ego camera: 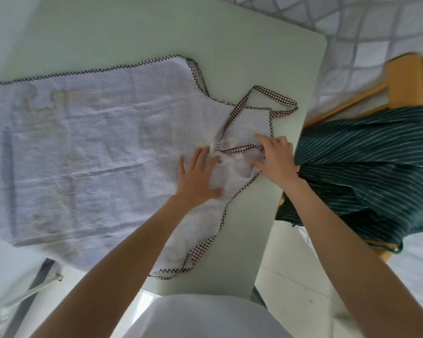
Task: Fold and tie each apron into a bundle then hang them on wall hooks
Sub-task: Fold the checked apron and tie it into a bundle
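Flat on table [254, 57]: checked apron [95, 142]; left hand [198, 176] presses, right hand [274, 157] pinches strap [239, 150].

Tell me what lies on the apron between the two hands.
In the head view, between the left hand and right hand, the checked strap crosses a pale appliqué on the white apron.

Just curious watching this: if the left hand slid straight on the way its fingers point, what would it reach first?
The left hand lies flat on the checked apron, fingers pointing up and to the right. Almost at once it would likely meet the pale bow-like decoration and the checked strap crossing it.
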